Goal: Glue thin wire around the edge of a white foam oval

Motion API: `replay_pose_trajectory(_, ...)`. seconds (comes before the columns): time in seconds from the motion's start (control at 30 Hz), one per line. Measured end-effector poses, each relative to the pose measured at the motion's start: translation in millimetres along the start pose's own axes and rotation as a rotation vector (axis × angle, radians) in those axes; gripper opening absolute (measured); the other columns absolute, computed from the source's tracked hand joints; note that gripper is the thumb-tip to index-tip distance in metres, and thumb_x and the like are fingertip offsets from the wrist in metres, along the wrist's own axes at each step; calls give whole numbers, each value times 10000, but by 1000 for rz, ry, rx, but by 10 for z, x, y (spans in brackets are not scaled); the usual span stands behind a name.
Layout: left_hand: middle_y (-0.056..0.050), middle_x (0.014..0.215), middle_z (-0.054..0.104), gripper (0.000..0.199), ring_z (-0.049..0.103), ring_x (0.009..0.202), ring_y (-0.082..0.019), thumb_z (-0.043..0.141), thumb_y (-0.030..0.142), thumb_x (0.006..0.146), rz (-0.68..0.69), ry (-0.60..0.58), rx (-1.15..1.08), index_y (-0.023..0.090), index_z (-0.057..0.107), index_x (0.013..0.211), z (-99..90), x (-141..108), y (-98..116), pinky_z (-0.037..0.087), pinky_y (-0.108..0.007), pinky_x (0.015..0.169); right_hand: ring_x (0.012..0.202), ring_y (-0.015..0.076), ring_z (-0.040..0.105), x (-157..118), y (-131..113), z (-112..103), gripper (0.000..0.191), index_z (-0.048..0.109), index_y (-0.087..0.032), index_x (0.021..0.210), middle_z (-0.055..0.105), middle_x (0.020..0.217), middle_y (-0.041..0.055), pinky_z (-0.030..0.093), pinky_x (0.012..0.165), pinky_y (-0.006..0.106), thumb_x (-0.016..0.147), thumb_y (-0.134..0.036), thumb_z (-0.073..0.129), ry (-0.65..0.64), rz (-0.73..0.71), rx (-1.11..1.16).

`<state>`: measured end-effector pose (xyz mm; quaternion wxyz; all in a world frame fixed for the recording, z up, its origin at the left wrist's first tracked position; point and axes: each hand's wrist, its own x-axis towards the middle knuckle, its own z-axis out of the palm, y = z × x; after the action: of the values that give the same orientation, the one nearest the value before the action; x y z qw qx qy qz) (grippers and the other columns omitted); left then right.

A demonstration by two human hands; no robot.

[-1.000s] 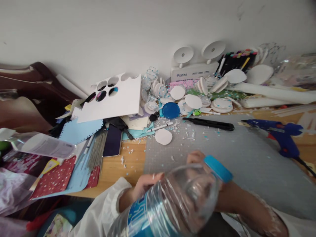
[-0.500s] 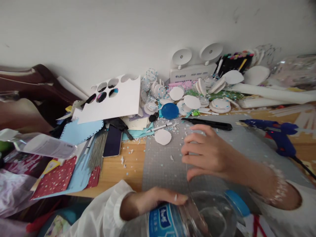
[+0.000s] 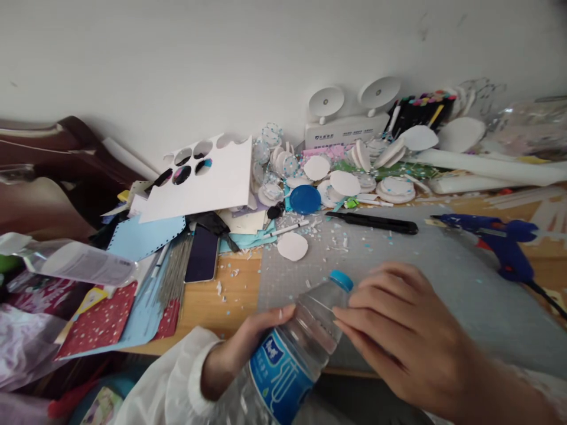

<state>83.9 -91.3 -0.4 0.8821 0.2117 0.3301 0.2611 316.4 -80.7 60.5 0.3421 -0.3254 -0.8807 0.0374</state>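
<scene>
My left hand (image 3: 241,348) grips a clear plastic water bottle (image 3: 295,348) with a blue label, tilted with its blue cap (image 3: 341,279) pointing up and away from me. My right hand (image 3: 407,336) has its fingers stretched out against the bottle's neck, just below the cap. Both hands are at the near edge of a grey cutting mat (image 3: 443,295) on the wooden desk. A white foam disc (image 3: 292,246) lies on the mat beyond the bottle.
A black utility knife (image 3: 376,222) and a blue glue gun (image 3: 496,239) lie on the mat's far side. A phone (image 3: 202,254), coloured paper sheets (image 3: 142,236), a white board with round holes (image 3: 204,177) and several foam discs (image 3: 345,177) crowd the back and left.
The bottle has swung away from the camera and now tilts cap-up over the mat's edge. My right hand dropped from above the mat to the bottle's neck.
</scene>
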Motion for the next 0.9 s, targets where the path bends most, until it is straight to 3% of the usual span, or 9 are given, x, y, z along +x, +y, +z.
replay_pose_trajectory(0.1, -61, 790, 701, 339, 639, 755, -174, 583, 433, 871, 8, 43, 14, 128, 718, 926, 51, -54, 56, 466, -268, 778, 720, 163, 535, -57, -79, 97, 127, 568, -192, 860, 570, 732, 9, 456, 688, 350, 865, -71, 530, 82, 201, 301)
replay_pose_trajectory(0.27, -50, 766, 678, 338, 589, 658, -135, 669, 448, 802, 15, 70, 25, 120, 722, 866, 78, -62, 68, 439, -230, 673, 623, 118, 511, -207, -178, 267, 187, 481, -223, 749, 488, 695, -28, 451, 551, 220, 932, -233, 519, 88, 677, 661)
replay_pose_trajectory(0.47, -63, 788, 713, 309, 623, 694, -147, 654, 409, 822, 62, 11, -37, 118, 736, 886, 61, -68, 82, 434, -244, 706, 596, 122, 477, -305, -130, 434, 298, 444, -230, 727, 461, 669, -33, 449, 535, 223, 868, -420, 624, 74, 932, 1017)
replay_pose_trajectory(0.57, -56, 794, 732, 285, 644, 715, -146, 631, 383, 841, 73, -59, -93, 131, 749, 901, 70, -64, 111, 437, -240, 746, 734, 160, 576, -224, -62, 416, 268, 510, -244, 888, 561, 788, -4, 521, 695, 295, 822, -448, 671, 13, 958, 1231)
replay_pose_trajectory(0.67, -55, 776, 740, 280, 664, 761, -166, 616, 386, 849, 71, -153, -129, 143, 755, 854, 66, -26, 156, 433, -250, 802, 951, 215, 634, -99, 48, 377, 361, 579, -250, 1058, 651, 944, 36, 512, 890, 388, 793, -467, 692, -147, 858, 1430)
replay_pose_trajectory(0.77, -65, 769, 744, 293, 683, 787, -196, 644, 418, 816, 23, -191, -91, 146, 754, 818, 26, 38, 216, 444, -270, 837, 1012, 237, 653, -4, 206, 394, 446, 614, -261, 1117, 686, 1039, 50, 515, 900, 412, 746, -475, 735, -310, 756, 1586)
replay_pose_trajectory(0.9, -49, 708, 734, 319, 702, 791, -213, 605, 412, 830, -31, -96, 19, 148, 751, 727, -32, 144, 296, 468, -290, 832, 1012, 205, 663, 37, 430, 515, 583, 600, -276, 1181, 680, 1112, 40, 525, 847, 346, 657, -386, 831, -372, 650, 1622)
